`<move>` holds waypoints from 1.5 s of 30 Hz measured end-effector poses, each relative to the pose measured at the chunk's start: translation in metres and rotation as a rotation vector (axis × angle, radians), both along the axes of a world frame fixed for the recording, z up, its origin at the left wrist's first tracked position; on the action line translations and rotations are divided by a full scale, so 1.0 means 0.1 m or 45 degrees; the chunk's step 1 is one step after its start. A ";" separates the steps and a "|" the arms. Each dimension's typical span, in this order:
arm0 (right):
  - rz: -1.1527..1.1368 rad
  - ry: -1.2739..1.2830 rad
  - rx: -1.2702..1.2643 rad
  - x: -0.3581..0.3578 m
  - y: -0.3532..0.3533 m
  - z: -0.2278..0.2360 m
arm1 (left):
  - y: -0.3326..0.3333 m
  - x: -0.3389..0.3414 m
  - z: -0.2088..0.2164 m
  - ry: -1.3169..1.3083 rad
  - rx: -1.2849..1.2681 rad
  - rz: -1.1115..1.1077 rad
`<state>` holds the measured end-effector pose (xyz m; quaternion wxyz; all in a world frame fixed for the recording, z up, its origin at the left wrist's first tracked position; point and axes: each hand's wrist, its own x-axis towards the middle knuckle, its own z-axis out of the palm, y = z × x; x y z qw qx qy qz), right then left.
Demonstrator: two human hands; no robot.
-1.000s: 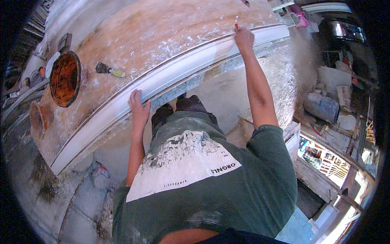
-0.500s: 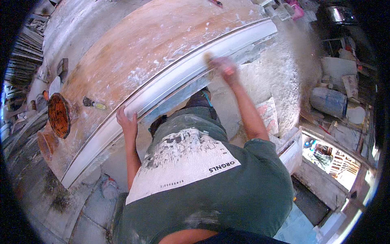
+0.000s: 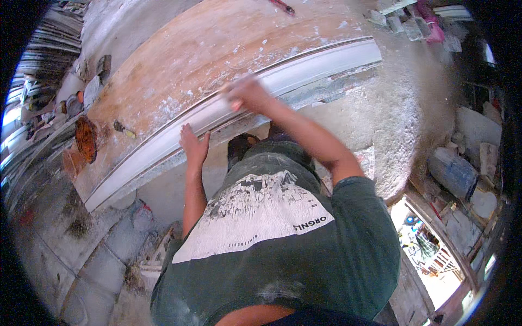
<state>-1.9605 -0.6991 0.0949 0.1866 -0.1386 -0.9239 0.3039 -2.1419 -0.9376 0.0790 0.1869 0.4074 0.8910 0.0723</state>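
A long white plaster moulding with ridged edges lies along the near side of a worn brown table. My left hand rests against its near edge, fingers apart, gripping nothing. Over the middle of the moulding, to the right of that hand, is my right hand, blurred by motion. Its fingers are closed around a small tan block, mostly hidden and smeared now; half a second ago its tan end showed more plainly.
On the table's left part lie a yellow-handled brush and a rusty orange round pan. A red tool lies at the far edge. White offcuts and a pink bag are at far right; a blue drum lies beyond.
My right hand has swept left along the moulding, nearer my left hand. The left hand stays at the moulding's near edge. The whole view has shifted and turned slightly.
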 end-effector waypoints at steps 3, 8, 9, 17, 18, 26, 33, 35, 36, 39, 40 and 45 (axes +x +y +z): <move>-0.400 -0.016 0.028 1.06 0.91 -0.13 | -0.07 -0.03 -0.08 -0.021 0.113 0.026; -0.912 -0.613 0.393 1.62 1.20 0.56 | 0.11 -0.05 0.09 -0.061 0.229 0.059; -0.594 -0.336 0.276 1.44 1.08 0.46 | 0.06 -0.08 0.00 -0.030 0.304 0.038; 0.268 -0.117 -0.060 0.28 -0.58 0.03 | -0.05 -0.08 -0.15 0.051 0.156 0.010; 0.178 -0.132 -0.068 0.52 -0.40 0.05 | -0.05 -0.08 -0.16 0.023 0.149 0.030; -0.524 -0.600 0.166 3.58 1.75 0.32 | 0.02 -0.02 -0.22 -0.005 0.270 0.100; -0.771 0.012 0.376 2.69 1.69 0.37 | 0.05 -0.05 -0.21 0.075 0.209 0.024; -0.388 -0.192 0.304 2.36 1.56 0.22 | 0.02 -0.08 -0.28 0.163 0.122 -0.006; -0.318 -0.343 0.583 2.21 1.47 0.39 | -0.02 -0.09 -0.30 0.212 0.073 -0.003; -0.743 -0.319 0.312 2.99 2.18 -0.21 | 0.20 -0.04 -0.19 0.137 0.074 0.042; -0.859 -0.332 0.260 3.25 2.43 -0.22 | 0.18 -0.01 -0.19 0.116 0.077 0.068; -1.363 -0.924 0.580 3.46 2.97 0.31 | 0.09 0.03 -0.36 0.131 0.160 0.114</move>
